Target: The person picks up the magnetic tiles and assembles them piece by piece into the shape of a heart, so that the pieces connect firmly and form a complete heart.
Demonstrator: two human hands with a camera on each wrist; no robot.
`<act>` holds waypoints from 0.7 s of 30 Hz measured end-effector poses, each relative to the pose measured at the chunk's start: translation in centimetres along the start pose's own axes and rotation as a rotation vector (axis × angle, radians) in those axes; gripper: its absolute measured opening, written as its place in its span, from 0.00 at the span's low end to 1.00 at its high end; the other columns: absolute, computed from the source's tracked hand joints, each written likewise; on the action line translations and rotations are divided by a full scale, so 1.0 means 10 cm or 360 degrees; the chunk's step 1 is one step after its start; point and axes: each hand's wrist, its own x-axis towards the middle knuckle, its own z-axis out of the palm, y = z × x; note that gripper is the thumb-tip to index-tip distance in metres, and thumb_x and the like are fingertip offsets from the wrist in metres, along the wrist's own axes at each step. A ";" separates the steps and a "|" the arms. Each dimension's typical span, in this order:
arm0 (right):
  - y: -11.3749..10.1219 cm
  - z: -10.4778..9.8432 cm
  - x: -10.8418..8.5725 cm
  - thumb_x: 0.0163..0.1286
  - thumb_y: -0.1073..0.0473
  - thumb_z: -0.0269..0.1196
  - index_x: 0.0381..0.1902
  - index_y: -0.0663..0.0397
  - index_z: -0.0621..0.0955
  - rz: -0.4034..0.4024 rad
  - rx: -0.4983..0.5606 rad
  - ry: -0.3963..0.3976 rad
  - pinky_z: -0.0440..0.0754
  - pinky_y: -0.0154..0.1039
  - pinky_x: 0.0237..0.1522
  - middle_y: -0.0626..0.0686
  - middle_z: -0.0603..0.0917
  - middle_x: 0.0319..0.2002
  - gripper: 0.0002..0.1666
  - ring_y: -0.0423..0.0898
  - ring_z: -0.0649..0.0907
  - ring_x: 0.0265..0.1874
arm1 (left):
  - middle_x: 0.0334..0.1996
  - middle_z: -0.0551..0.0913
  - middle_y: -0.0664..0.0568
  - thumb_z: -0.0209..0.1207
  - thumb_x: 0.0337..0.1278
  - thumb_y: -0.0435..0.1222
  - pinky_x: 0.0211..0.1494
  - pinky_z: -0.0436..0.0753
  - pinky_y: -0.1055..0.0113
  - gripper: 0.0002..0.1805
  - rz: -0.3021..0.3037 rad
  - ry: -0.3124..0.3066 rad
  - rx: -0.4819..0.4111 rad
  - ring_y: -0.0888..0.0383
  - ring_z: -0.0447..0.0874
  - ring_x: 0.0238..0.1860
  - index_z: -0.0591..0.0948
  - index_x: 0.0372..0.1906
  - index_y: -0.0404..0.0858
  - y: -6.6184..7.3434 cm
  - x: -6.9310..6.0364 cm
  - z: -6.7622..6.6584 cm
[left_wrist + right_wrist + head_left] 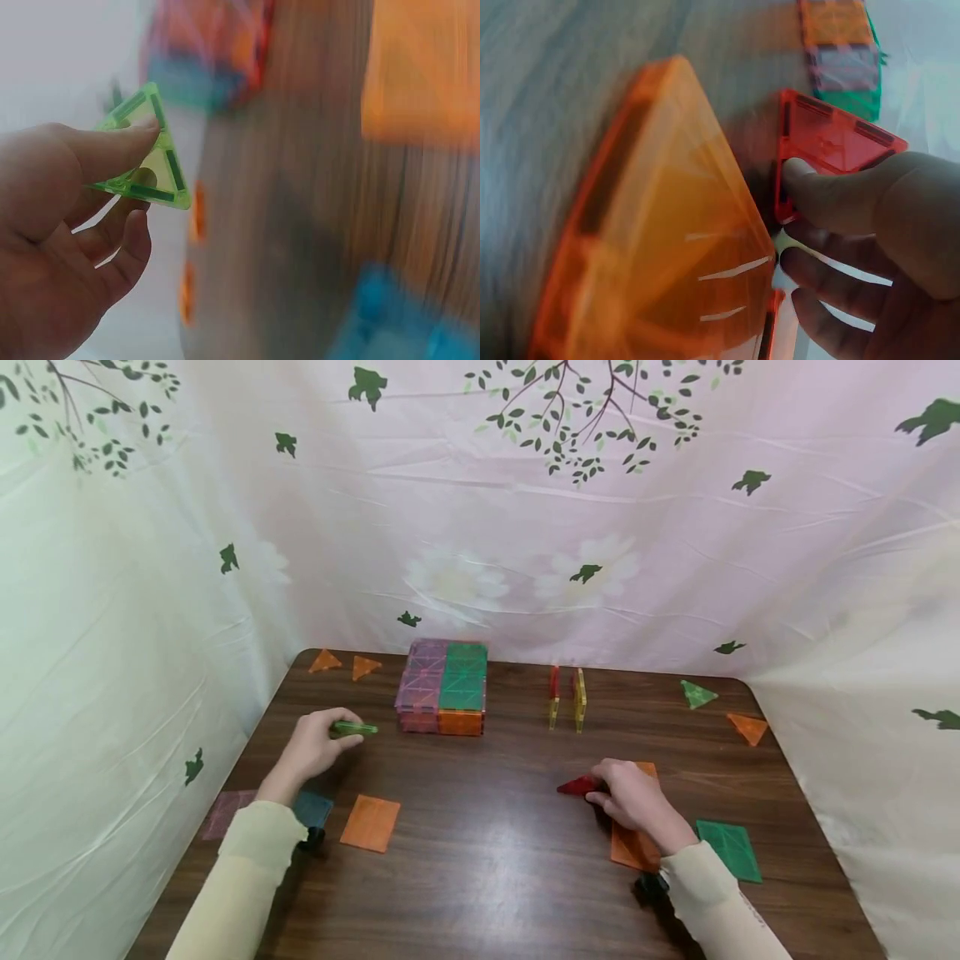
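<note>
My left hand (313, 747) pinches a green triangular magnetic tile (154, 97) between thumb and fingers, held above the left side of the table. A red triangular magnetic tile (836, 135) is in the grip of my right hand (633, 795), thumb on its face. Below that hand lie orange tiles (632, 850), partly covered by the hand and wrist. A low box of magnetic tiles (423, 681), purple and green on top, stands at the back, right of the left hand. Further right, two narrow upright pieces (580, 700), one red and yellow, one yellow, stand slightly apart.
Orange triangles (325, 661) lie at the back left corner. A green triangle (697, 694) and an orange triangle (747, 728) lie at the right. Flat squares are spread nearer: purple (227, 814), blue (313, 808), orange (371, 823), green (729, 850). Patterned curtains (480, 510) surround the table.
</note>
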 end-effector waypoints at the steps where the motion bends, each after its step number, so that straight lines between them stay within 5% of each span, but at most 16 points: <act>1: -0.02 0.01 0.02 0.64 0.59 0.77 0.29 0.45 0.82 -0.0020 -0.0004 -0.0008 0.78 0.37 0.29 0.42 0.80 0.28 0.12 0.37 0.76 0.25 | 0.37 0.89 0.50 0.74 0.61 0.35 0.34 0.78 0.62 0.07 0.0058 -0.0024 -0.0024 0.56 0.79 0.31 0.89 0.43 0.44 0.12 0.00 0.06; 7: -0.19 0.09 0.21 0.63 0.61 0.78 0.27 0.46 0.84 -0.0077 0.0042 -0.0040 0.78 0.33 0.26 0.42 0.82 0.25 0.11 0.34 0.76 0.21 | 0.36 0.88 0.60 0.75 0.59 0.33 0.32 0.80 0.66 0.10 0.0329 -0.0252 -0.0195 0.63 0.78 0.28 0.89 0.42 0.50 0.75 0.05 0.54; 12: -0.37 0.21 0.40 0.64 0.61 0.77 0.24 0.47 0.82 -0.0176 0.0110 -0.0012 0.76 0.32 0.27 0.43 0.79 0.24 0.14 0.35 0.75 0.22 | 0.37 0.89 0.62 0.74 0.61 0.34 0.38 0.84 0.68 0.09 0.0504 -0.0416 -0.0235 0.66 0.82 0.32 0.90 0.43 0.49 1.13 0.10 0.99; 16: -0.47 0.28 0.49 0.65 0.62 0.76 0.25 0.49 0.84 -0.0178 0.0213 -0.0033 0.76 0.33 0.27 0.43 0.80 0.25 0.12 0.36 0.75 0.23 | 0.38 0.89 0.60 0.73 0.62 0.34 0.39 0.84 0.69 0.08 0.0569 -0.0445 -0.0237 0.66 0.83 0.32 0.90 0.44 0.47 1.31 0.15 1.22; 21: -0.52 0.28 0.56 0.65 0.64 0.76 0.24 0.50 0.83 -0.0127 0.0272 -0.0095 0.76 0.33 0.26 0.44 0.81 0.25 0.13 0.36 0.75 0.22 | 0.37 0.89 0.59 0.74 0.61 0.33 0.38 0.84 0.69 0.07 0.0579 -0.0385 -0.0272 0.66 0.83 0.32 0.89 0.42 0.47 1.42 0.20 1.35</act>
